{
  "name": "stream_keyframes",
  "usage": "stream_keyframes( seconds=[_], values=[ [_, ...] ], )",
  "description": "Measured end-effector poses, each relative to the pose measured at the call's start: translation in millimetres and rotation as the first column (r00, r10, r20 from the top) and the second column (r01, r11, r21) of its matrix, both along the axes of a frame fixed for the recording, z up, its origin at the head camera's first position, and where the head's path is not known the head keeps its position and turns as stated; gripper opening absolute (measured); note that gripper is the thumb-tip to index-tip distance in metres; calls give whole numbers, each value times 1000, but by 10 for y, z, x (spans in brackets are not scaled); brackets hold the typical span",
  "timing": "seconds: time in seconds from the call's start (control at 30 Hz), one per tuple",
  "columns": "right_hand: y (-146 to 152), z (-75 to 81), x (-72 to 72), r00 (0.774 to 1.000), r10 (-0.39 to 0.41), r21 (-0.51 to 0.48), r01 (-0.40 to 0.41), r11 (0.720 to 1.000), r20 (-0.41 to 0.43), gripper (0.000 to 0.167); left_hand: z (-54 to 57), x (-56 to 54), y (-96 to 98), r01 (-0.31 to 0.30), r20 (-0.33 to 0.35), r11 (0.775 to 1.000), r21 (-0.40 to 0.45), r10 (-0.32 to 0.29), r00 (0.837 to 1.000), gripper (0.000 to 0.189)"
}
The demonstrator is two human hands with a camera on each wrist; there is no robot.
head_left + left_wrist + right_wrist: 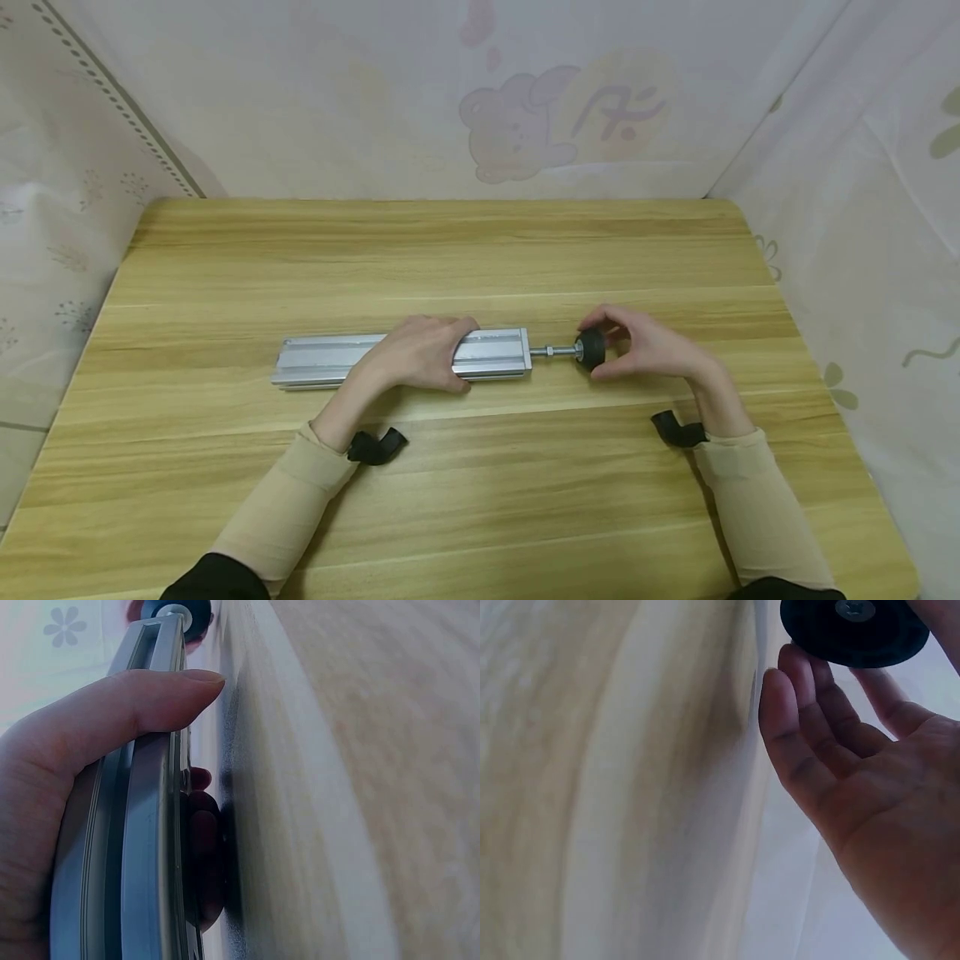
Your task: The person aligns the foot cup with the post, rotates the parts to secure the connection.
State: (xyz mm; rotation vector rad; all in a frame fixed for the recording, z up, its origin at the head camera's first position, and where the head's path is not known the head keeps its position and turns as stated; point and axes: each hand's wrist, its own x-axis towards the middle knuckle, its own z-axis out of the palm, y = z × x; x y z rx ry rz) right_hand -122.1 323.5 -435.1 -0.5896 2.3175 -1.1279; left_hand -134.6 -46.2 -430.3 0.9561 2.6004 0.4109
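A silver aluminum profile (491, 354) lies lengthwise across the middle of the table. My left hand (420, 354) grips it from above; in the left wrist view the thumb crosses one face of the profile (146, 787) and curled fingers (204, 832) show along its far side. From the right end of the profile sticks a threaded rod (555, 351) with a nut on it, ending in a black round leveling foot (592, 348). My right hand (652, 346) pinches this foot by its rim between thumb and fingers. The right wrist view shows a screw head in the foot's underside (855, 645).
The wood-grain table (525, 500) has cloth-covered walls (337, 108) behind it and at both sides. A black curved piece (377, 447) sits at the left wrist, and a similar black piece (677, 429) sits at the right wrist.
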Motion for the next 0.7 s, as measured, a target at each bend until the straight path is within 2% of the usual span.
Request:
stream_keyframes(
  seconds=[0.23, 0.37, 0.53, 0.7],
  values=[
    [79, -52, -34, 1000, 18, -35, -18, 999, -14, 56, -2, -2, -2, 5, -1, 1000, -2, -5, 1000, 73],
    [99, -44, -45, 996, -12, -50, 17, 999, 86, 51, -6, -6, -3, 5, -1, 1000, -5, -5, 1000, 73],
    [91, -40, -55, 973, -67, -41, 78, 996, 223, 45, -2, -6, -1, 7, 0, 1000, -7, -7, 1000, 73],
    [82, -48, -63, 960, -95, -23, 105, 994, 262, 47, -1, -8, 2, 7, 1, 1000, -10, -7, 1000, 73]
  ],
)
